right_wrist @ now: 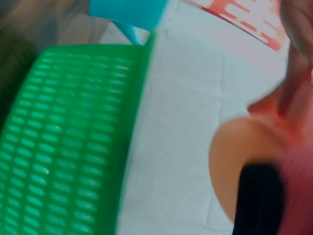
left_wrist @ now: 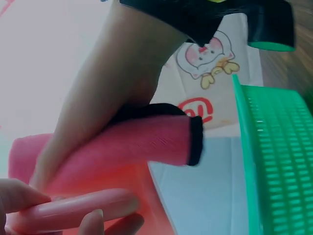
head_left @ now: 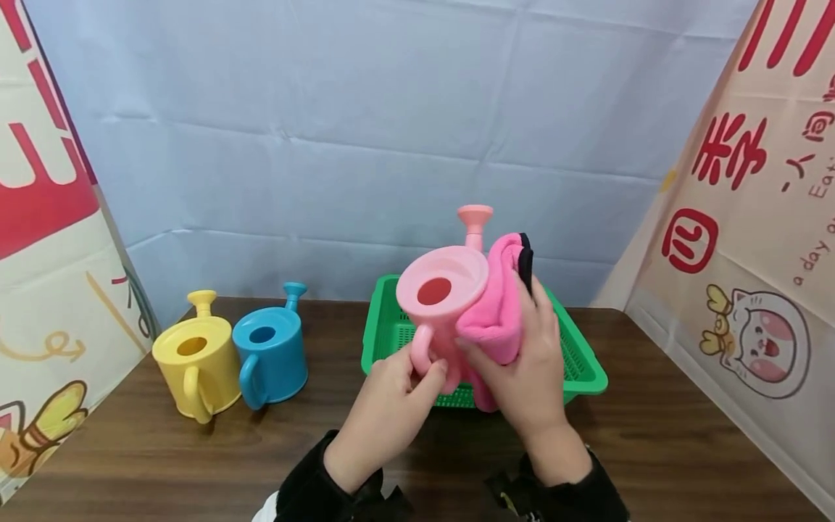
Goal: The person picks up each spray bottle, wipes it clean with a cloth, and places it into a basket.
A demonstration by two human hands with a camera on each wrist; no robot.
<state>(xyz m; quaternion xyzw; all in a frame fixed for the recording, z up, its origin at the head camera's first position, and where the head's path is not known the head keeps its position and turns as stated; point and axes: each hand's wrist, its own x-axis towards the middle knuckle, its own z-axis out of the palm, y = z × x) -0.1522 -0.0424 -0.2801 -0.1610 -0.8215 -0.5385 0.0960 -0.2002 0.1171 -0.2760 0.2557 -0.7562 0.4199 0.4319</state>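
Note:
My left hand (head_left: 391, 406) grips the handle of a pink watering can (head_left: 450, 268), which is held up over a green basket. In my right hand (head_left: 535, 377) is a folded bright pink cloth (head_left: 499, 308) with a black edge, pressed against the can's right side. The left wrist view shows fingers around the can's handle (left_wrist: 73, 213), with the cloth (left_wrist: 132, 144) just beyond it. Part of the cloth's black edge (right_wrist: 259, 200) appears in the right wrist view, where the picture is blurred.
The green basket (head_left: 590, 377) with slotted walls stands on the dark wooden table (head_left: 652, 435), behind the hands. To the left stand a yellow watering can (head_left: 218, 370) and a blue watering can (head_left: 283, 362), side by side. A pale cloth backdrop (head_left: 326, 145) hangs behind the table.

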